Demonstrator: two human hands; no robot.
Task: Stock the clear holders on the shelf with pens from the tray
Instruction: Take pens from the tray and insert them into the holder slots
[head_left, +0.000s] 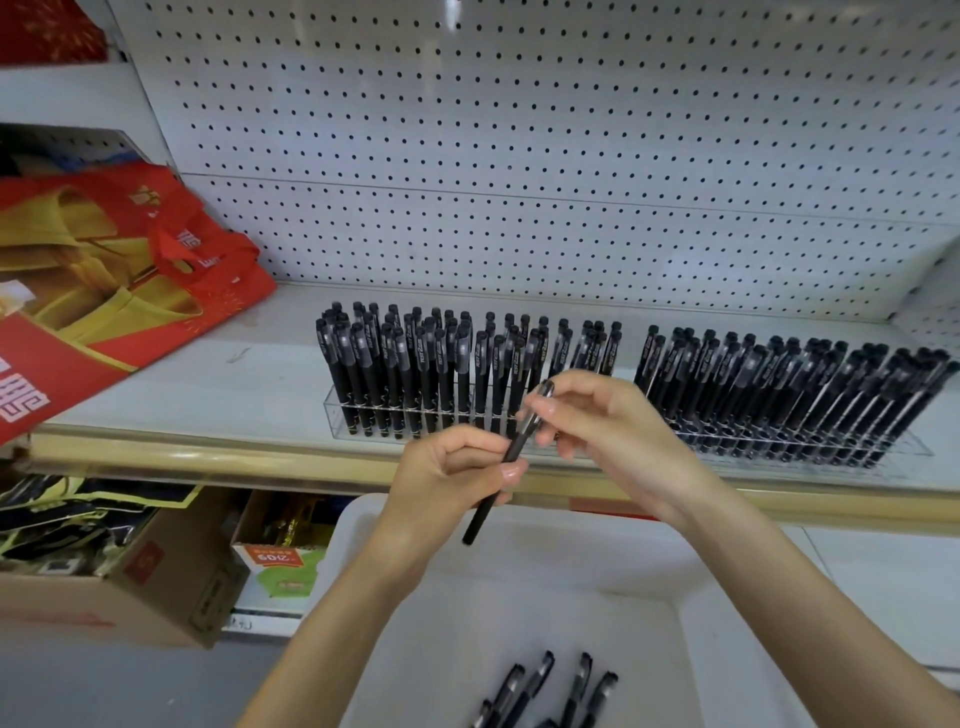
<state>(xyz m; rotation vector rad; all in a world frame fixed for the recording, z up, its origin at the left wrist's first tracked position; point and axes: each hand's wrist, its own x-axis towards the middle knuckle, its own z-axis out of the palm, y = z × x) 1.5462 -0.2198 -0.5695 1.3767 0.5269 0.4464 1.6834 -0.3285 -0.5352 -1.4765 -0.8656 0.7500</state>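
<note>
Together, left hand (452, 480) and right hand (602, 421) pinch pen (518, 440) — probably above tray (571, 525).

White pegboard wall (519, 130) rises behind (red bags (104, 249) at left), cardboard box (156, 587) below.

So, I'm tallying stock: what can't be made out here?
Head view:
- tray pens: cut off by the bottom edge, count unknown.
- left holder: right-end slots hidden by the right hand and held pen.
- pen labels: too small to read.
</note>
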